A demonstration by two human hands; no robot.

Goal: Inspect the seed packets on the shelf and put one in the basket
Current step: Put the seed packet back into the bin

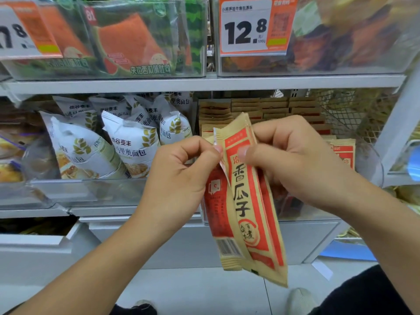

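Observation:
I hold two tan and red seed packets upright in front of the shelf. The front packet [247, 201] shows big black characters; my right hand [293, 155] grips its upper part, thumb on the face. The second packet [218, 212] sits behind and to the left, with a barcode near its bottom. My left hand [181, 171] pinches its top edge between thumb and fingers. More of the same seed packets [261, 108] stand stacked in rows in the shelf bin behind my hands. No basket shows in view.
White bread bags [127, 144] fill the clear bin to the left. Above, a shelf edge [204, 84] carries bins of orange-green toast packs and a 12.8 price tag [246, 28]. A wire mesh wall [341, 110] bounds the packet bin. My shoes stand on the floor below.

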